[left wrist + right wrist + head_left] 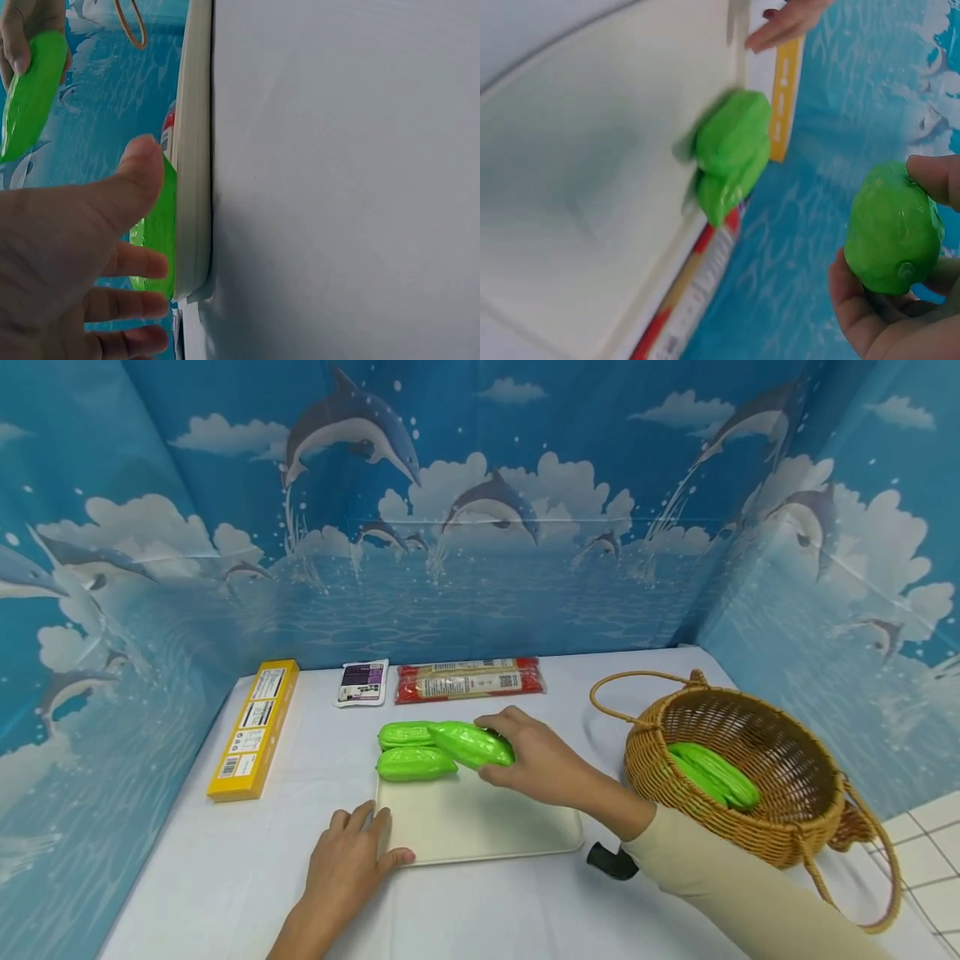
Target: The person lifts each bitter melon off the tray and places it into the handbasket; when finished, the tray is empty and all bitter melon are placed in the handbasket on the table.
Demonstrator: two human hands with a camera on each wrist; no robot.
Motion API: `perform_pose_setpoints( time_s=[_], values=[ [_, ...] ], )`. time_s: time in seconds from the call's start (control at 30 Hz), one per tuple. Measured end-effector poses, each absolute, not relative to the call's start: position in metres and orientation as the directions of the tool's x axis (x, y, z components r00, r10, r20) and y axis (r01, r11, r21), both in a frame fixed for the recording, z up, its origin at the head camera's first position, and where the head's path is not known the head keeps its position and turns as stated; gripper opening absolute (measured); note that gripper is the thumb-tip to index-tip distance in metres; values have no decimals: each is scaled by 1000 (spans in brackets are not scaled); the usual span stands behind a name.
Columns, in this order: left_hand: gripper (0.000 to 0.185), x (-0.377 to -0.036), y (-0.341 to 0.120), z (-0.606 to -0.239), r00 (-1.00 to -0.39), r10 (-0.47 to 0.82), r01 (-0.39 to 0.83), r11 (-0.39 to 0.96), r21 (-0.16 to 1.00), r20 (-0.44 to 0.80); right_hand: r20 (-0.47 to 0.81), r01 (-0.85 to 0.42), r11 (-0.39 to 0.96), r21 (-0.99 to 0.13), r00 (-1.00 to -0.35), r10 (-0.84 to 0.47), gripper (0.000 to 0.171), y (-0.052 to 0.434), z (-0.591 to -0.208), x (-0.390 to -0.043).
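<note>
My right hand (536,756) grips one end of a shiny, bumpy green gourd-like vegetable (472,743), held above a cream tray (480,827). In the right wrist view, thumb and fingers wrap round this vegetable (894,229). Two similar green vegetables (416,764) lie side by side at the tray's back left. My left hand (345,864) is at the tray's front left corner, fingers spread and holding nothing. In the left wrist view this hand (82,247) appears beside the tray's rim (193,150). More green vegetables (712,777) lie inside the wicker basket (652,752) at right.
A yellow box (255,731) lies at left. Behind the tray are a small purple-and-white packet (362,683) and a red-edged clear package (471,681). A short black object (611,862) lies by the tray's front right corner. A dolphin-printed curtain (480,585) encloses the table.
</note>
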State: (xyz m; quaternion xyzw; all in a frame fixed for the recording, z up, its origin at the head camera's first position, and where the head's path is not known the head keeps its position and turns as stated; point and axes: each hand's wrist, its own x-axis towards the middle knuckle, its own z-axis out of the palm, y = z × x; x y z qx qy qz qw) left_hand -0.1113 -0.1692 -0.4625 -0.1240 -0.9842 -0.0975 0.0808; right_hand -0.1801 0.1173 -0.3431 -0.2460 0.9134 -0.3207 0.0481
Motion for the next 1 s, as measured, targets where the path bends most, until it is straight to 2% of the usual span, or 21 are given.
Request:
perform_pose_setpoints(
  time_s=[0.23, 0.57, 0.77, 1.0],
  values=[
    [78, -113, -171, -463, -960, 259, 278, 930, 239, 109, 48, -373, 710, -598, -900, -432, 61, 164, -319, -181],
    [72, -116, -171, -464, -965, 256, 264, 933, 246, 66, -27, -256, 711, -655, -932, -361, 73, 235, -283, -179],
    [71, -117, -170, -464, -966, 252, 258, 932, 255, 55, -91, -210, 711, -672, -928, -361, 73, 277, -274, -179],
    [69, -117, -169, -463, -968, 248, 252, 934, 254, 50, -92, -216, 733, -645, -930, -355, 74, 309, -267, -182]
  ],
)
